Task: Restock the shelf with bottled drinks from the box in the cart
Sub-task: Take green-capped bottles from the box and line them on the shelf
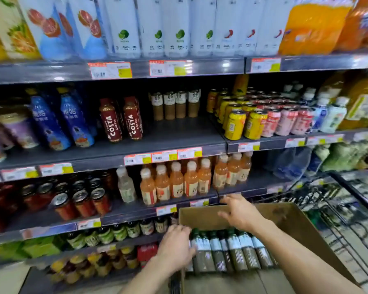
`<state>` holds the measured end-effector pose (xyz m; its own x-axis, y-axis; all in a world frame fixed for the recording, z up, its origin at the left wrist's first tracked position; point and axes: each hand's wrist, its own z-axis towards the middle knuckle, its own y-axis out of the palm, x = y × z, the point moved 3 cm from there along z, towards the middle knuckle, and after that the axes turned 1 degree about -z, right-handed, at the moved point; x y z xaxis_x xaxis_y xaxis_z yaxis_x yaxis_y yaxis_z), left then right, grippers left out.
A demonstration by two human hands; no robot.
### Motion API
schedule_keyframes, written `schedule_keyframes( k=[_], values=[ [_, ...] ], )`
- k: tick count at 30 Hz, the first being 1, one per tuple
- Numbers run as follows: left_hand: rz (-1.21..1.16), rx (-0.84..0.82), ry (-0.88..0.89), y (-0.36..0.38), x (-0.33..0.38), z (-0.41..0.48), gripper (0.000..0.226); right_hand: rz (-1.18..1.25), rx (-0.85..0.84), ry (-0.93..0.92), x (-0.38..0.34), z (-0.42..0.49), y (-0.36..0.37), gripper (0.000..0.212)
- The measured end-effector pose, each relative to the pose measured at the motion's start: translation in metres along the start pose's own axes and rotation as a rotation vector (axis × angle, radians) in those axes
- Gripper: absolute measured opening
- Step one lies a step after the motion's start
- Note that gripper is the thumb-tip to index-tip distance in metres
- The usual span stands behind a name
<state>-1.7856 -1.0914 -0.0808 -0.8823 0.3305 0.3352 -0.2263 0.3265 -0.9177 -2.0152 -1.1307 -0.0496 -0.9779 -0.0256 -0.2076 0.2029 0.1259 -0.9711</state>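
A cardboard box [285,219] sits in a wire cart [340,211] drawn up close to the shelf [179,134]. In the box lies a row of bottles [234,249] with dark green caps, pale labels and a brownish drink, side by side, caps pointing toward the shelf.

The left hand [175,245] is at the left end of that row, at the box's left edge. Its fingers lie on the outermost bottle; the picture is blurred there, so I cannot tell whether they close round it or only touch it. The right hand [240,213] hovers above the far wall of the box with its fingers spread and loose, holding nothing.

On the middle shelf, a small group of similar coffee bottles [175,105] stands far back, with bare shelf in front of them. To their left stand two dark red coffee bottles [121,122], to their right yellow cans [235,124]. One shelf lower, orange drinks with white caps [176,181] stand in rows just above the box.
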Motion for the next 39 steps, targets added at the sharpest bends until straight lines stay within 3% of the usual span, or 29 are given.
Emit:
schedule_keyframes(
  k=[7, 13, 17, 25, 27, 31, 34, 39],
  values=[
    [-0.019, -0.191, -0.153, 0.098, 0.012, -0.023, 0.049, 0.025, -0.274, 0.173, 0.073, -0.061, 0.098, 0.044],
    [0.148, -0.001, -0.238, 0.131, 0.052, 0.015, 0.046, 0.064, -0.458, 0.268, 0.144, -0.078, 0.161, 0.042],
    [0.061, -0.044, -0.233, 0.165, 0.088, 0.054, 0.046, 0.052, -0.540, 0.307, 0.186, -0.072, 0.187, 0.045],
    [-0.165, -0.309, -0.404, 0.246, 0.104, 0.103, 0.044, 0.138, -0.583, 0.395, 0.218, -0.024, 0.230, 0.040],
    [-0.241, -0.316, -0.460, 0.260, 0.106, 0.118, 0.044, 0.188, -0.556, 0.426, 0.217, -0.011, 0.244, 0.042],
    [-0.327, -0.320, -0.522, 0.282, 0.114, 0.148, 0.058, 0.270, -0.510, 0.519, 0.216, 0.005, 0.269, 0.067],
    [-0.389, -0.313, -0.595, 0.297, 0.117, 0.166, 0.074, 0.342, -0.477, 0.584, 0.219, 0.011, 0.283, 0.069],
    [-0.490, -0.258, -0.736, 0.307, 0.106, 0.183, 0.066, 0.421, -0.466, 0.617, 0.227, 0.014, 0.289, 0.067]
  ],
)
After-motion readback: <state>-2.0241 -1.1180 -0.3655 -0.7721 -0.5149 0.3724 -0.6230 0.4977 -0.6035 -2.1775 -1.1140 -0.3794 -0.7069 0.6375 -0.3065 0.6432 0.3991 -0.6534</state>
